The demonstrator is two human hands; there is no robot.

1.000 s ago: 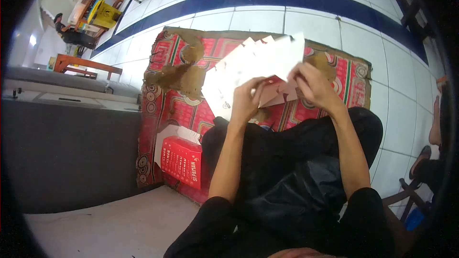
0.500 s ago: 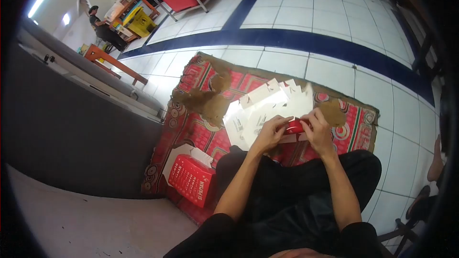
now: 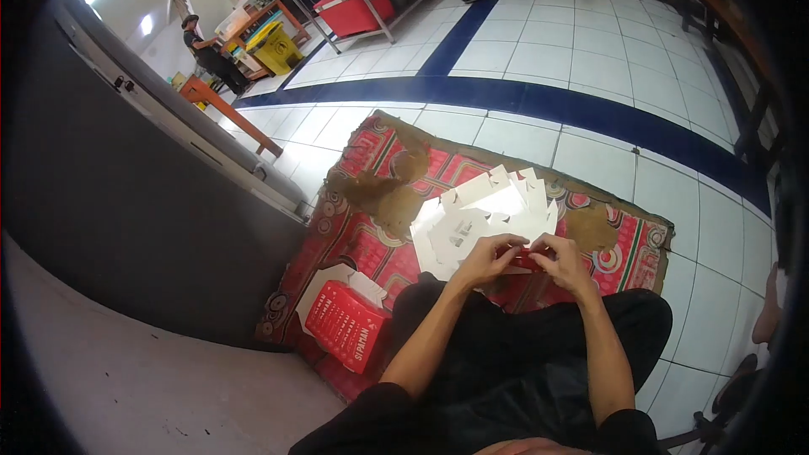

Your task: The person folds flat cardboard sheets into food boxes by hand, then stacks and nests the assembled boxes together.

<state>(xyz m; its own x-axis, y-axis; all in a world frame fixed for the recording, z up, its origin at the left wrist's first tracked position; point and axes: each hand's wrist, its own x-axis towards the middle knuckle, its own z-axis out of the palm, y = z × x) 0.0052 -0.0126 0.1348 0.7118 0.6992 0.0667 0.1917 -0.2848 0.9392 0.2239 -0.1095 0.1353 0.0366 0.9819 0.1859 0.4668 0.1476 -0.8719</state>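
Note:
Between my two hands is a piece of red-and-white cardboard, a partly folded box blank; much of it is hidden by my fingers. My left hand pinches its left side and my right hand pinches its right side, thumbs and fingertips close together. Just beyond my hands lies a fanned pile of flat white box blanks, with small print and cut tabs. To the left of my knee, red cardboard boxes printed "SI PAMAN" lie on the mat, with white flaps spread out.
I sit cross-legged on a worn red patterned mat with torn brown patches. A dark grey panel stands at the left. Farther off are a yellow bin, a red crate on a metal rack, and a person in dark clothes.
The view has tilted up, so the scene sits lower. My hands have drawn closer together around the red cardboard, which now shows less. A person's dark shoes and legs show more at the top.

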